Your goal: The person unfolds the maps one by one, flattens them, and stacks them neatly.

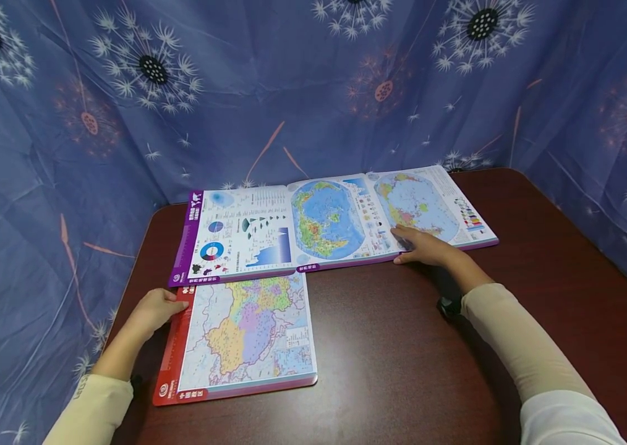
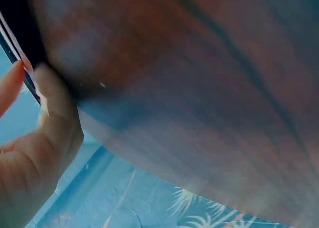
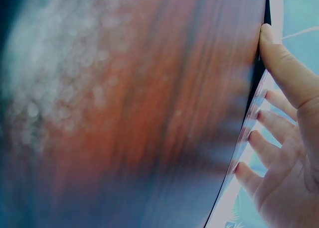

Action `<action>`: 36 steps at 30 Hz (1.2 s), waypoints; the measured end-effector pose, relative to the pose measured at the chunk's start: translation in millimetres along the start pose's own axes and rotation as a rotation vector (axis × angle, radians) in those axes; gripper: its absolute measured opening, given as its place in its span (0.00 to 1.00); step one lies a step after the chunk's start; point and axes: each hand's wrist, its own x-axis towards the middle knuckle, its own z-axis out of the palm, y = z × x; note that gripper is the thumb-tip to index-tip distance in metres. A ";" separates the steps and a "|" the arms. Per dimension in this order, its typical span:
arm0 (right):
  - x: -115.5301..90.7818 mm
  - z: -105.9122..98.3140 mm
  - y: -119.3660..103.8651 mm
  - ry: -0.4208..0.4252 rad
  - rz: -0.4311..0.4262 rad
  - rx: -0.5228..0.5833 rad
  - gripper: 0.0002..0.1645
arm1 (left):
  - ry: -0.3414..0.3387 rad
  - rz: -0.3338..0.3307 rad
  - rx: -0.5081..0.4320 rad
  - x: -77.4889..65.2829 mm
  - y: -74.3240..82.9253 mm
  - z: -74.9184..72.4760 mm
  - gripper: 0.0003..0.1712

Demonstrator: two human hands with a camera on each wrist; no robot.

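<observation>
A purple-edged folding map (image 1: pixel 324 228) lies spread out in several panels across the back of the table. A red-edged folding map (image 1: pixel 252 334) lies in front, its upper part hidden under the purple one's left panel. My left hand (image 1: pixel 154 311) pinches the red strip at the left edge, close below the purple map's corner. In the left wrist view, thumb and finger (image 2: pixel 52 93) meet at a thin edge. My right hand (image 1: pixel 425 246) rests on the purple map's front edge. Its fingers (image 3: pixel 269 123) spread over the printed surface, and the thumb is at the edge.
The dark brown table (image 1: pixel 386 346) carries both maps. A blue curtain with dandelion prints (image 1: pixel 291 93) hangs right behind the table and along its sides. A black wrist camera (image 1: pixel 449 306) sits under the right wrist.
</observation>
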 end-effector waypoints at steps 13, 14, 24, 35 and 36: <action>0.5 2.6 3.2 -0.006 0.015 0.026 0.51 | -0.195 0.040 -0.296 -0.7 -11.3 -2.2 0.05; 0.4 2.6 3.2 -0.004 0.014 0.025 0.51 | -0.209 0.040 -0.308 -1.0 -11.4 -1.7 0.05; 1.7 3.1 4.7 -0.006 0.021 0.030 0.52 | -0.420 0.105 -0.408 -9.5 -19.0 -1.9 0.10; -0.3 1.3 1.9 -0.007 0.022 0.038 0.51 | -0.612 0.138 -0.494 -21.9 -31.7 -4.4 0.03; -0.2 1.3 1.7 -0.009 0.023 0.037 0.51 | -0.626 0.139 -0.503 -23.0 -32.7 -4.6 0.03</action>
